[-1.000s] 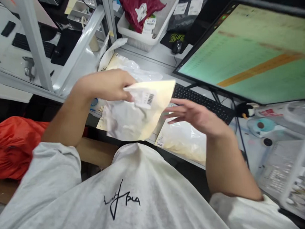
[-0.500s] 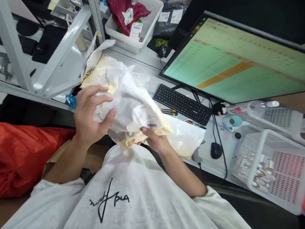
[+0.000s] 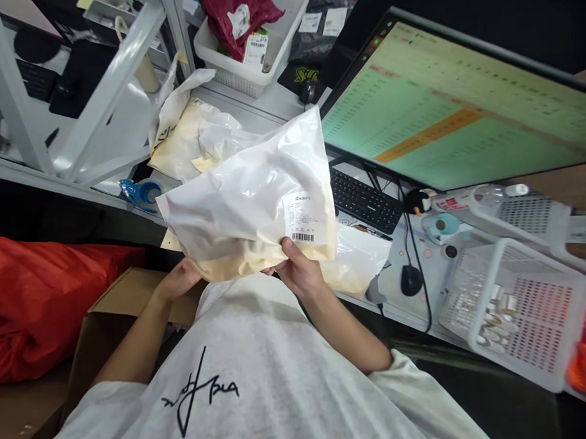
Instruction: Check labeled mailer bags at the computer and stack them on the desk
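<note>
My right hand (image 3: 302, 277) pinches the white bag (image 3: 239, 208) at its lower edge, left of the keyboard (image 3: 367, 201), whose left end it hides. My left hand's (image 3: 180, 279) fingers vanish behind it; their grip I cannot tell. The label's (image 3: 300, 213) small print blurs. Nearer than the keyboard, a second bag (image 3: 364, 255) lies partly covered.

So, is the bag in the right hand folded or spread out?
Spread out: the bag shows its broad face, with its label visible above the right hand.
</note>
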The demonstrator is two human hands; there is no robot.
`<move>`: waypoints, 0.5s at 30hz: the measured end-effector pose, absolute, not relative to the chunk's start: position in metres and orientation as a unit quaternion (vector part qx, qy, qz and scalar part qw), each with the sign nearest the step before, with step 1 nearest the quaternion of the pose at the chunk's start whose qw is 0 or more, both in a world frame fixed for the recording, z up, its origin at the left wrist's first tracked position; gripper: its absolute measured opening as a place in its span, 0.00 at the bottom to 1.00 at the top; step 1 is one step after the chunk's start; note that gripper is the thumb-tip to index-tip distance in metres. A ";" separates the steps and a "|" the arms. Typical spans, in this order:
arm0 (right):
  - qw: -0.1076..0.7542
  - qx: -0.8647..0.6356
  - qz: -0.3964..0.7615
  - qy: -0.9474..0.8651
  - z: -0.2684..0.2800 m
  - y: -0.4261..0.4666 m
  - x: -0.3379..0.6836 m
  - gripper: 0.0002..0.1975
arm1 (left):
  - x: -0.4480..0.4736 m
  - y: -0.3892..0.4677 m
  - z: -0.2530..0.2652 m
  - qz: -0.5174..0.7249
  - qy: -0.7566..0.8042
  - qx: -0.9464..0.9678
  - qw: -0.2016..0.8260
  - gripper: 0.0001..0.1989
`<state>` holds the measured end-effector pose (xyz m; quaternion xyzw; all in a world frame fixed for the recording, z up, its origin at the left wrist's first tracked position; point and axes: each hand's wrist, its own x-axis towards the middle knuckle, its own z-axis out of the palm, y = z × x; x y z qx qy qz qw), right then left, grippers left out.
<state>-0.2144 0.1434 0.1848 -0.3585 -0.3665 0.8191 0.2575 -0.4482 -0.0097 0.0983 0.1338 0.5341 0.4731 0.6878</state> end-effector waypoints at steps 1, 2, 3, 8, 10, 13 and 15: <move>0.258 -0.360 0.819 -0.364 0.183 0.141 -0.215 0.26 | -0.448 -0.006 0.099 0.505 0.537 0.125 0.664 0.39; 0.261 -0.362 0.819 -0.361 0.182 0.140 -0.216 0.25 | -0.449 -0.001 0.100 0.533 0.538 0.116 0.643 0.41; 0.263 -0.364 0.817 -0.361 0.180 0.138 -0.216 0.25 | -0.451 0.005 0.102 0.556 0.541 0.104 0.623 0.44; 0.265 -0.380 0.774 -0.432 0.181 0.155 -0.193 0.36 | -0.475 0.046 0.120 0.635 0.587 0.093 0.492 0.40; 0.276 -0.383 0.750 -0.464 0.185 0.173 -0.175 0.46 | -0.490 0.064 0.132 0.660 0.581 0.139 0.455 0.38; 0.282 -0.398 0.730 -0.479 0.184 0.198 -0.157 0.47 | -0.514 0.088 0.147 0.671 0.569 0.199 0.432 0.35; 0.273 -0.425 0.728 -0.464 0.175 0.202 -0.158 0.40 | -0.527 0.094 0.152 0.651 0.574 0.224 0.443 0.33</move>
